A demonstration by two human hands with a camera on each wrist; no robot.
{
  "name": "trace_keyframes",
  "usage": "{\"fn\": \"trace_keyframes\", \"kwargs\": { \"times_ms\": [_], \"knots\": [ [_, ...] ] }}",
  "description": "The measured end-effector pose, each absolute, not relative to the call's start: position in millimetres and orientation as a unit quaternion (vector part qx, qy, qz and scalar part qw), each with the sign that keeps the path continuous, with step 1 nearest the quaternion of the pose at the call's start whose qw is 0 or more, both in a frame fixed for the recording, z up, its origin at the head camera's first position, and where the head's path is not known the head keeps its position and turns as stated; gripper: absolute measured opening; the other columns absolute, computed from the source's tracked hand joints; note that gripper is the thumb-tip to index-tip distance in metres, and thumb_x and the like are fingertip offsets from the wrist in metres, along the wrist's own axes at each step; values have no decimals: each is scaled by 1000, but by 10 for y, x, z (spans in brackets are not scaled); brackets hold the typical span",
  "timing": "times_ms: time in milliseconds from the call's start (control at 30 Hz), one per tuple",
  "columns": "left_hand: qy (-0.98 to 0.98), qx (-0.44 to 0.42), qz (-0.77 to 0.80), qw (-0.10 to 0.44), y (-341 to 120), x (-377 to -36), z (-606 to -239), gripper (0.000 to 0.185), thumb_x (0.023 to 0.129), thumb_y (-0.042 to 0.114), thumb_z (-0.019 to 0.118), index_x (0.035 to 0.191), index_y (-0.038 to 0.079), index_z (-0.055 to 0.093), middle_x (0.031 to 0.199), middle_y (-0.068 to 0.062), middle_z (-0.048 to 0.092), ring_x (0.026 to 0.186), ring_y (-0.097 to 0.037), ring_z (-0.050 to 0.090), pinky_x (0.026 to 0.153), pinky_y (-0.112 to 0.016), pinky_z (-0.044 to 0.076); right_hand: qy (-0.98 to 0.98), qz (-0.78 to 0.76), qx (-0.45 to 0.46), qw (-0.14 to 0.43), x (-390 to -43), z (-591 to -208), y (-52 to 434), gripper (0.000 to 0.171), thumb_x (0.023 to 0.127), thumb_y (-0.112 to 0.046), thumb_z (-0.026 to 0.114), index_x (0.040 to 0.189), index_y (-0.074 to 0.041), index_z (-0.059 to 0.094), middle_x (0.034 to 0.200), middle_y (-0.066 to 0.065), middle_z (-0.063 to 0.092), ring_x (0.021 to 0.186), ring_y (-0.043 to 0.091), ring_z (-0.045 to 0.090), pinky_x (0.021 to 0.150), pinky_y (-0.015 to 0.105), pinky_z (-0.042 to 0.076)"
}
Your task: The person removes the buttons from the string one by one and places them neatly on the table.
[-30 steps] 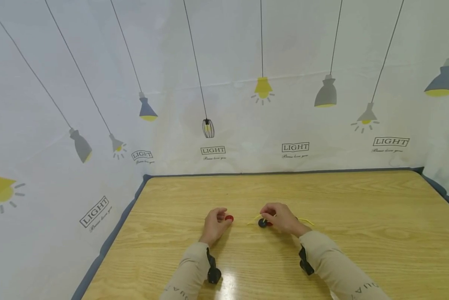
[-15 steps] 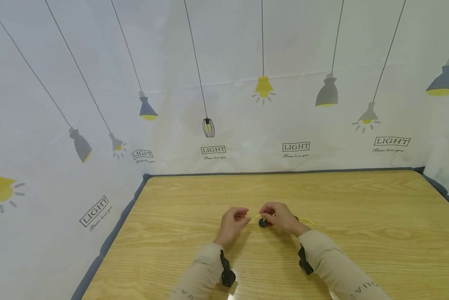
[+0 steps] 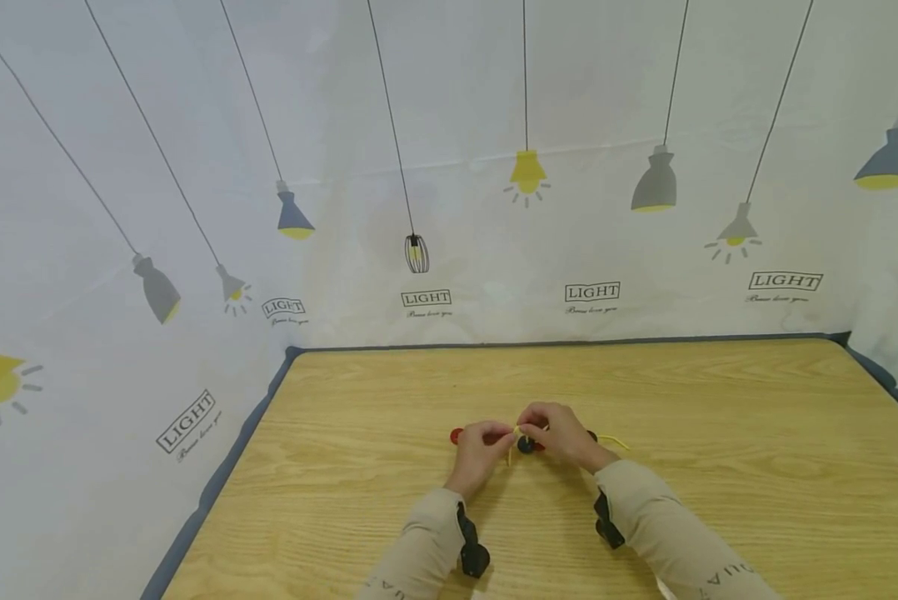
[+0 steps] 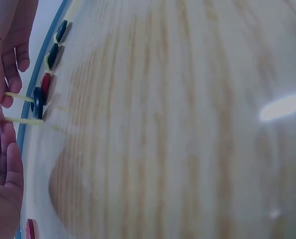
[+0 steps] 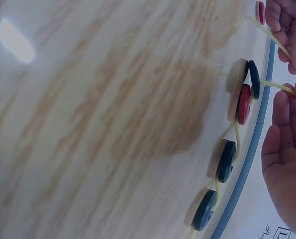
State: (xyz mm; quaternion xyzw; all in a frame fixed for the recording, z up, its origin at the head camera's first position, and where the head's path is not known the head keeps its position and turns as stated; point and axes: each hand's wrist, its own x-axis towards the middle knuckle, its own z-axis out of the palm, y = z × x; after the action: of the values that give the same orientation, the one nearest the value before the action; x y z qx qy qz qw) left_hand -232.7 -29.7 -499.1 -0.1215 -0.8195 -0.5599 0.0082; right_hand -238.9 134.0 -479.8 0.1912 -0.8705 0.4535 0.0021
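Observation:
A yellow string (image 5: 238, 144) runs through a row of round, flat buttons lying on the table. Nearest the hands, a dark button (image 5: 254, 79) stands tilted beside a red button (image 5: 244, 104). Two more dark buttons, one in the middle (image 5: 226, 161) and one at the end (image 5: 205, 210), follow along the string. My right hand (image 3: 560, 435) pinches the string just past the first dark button. Fingertip to fingertip with it, my left hand (image 3: 479, 454) pinches the string near its free end, which hangs down. A loose red button (image 3: 456, 436) lies beyond the left hand.
The wooden table (image 3: 389, 383) ends at a dark blue edge (image 3: 486, 346) against a wall covering (image 3: 486, 233) printed with lamps. Dark wrist cameras, such as the left one (image 3: 473, 558), hang under both sleeves near the tabletop.
My left hand has left the loose red button, moved right to the string and now pinches it. The string's free end has swung down. My right hand has hardly moved.

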Motion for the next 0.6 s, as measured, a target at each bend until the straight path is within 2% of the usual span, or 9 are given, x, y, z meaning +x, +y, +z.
{"fn": "trace_keyframes", "kwargs": {
  "times_ms": [233,433,600],
  "knots": [
    [-826,-115,-551,21,-301,-2331,-4947,14,83,15,63,84,2,67,79,-3,63,70,-7,54,63,-20,45,-874,441,202,5,-2417,-4807,1327,7,84,-7,59,79,-2,60,73,0,59,65,10,53,55,23,45],
    [-817,-119,-564,22,-308,-2329,-4904,15,83,16,62,85,2,67,81,-4,64,71,-9,56,64,-21,46,-882,424,206,6,-2428,-4846,1335,5,80,-1,62,77,-4,59,73,0,58,70,12,54,62,27,45],
    [-815,-122,-566,15,-355,-2328,-4892,15,84,17,62,86,3,67,82,-3,64,72,-8,56,64,-21,46,-888,417,194,1,-2431,-4869,1325,5,79,-1,63,77,-4,59,74,-1,58,69,11,53,63,27,44]
  ]
}}
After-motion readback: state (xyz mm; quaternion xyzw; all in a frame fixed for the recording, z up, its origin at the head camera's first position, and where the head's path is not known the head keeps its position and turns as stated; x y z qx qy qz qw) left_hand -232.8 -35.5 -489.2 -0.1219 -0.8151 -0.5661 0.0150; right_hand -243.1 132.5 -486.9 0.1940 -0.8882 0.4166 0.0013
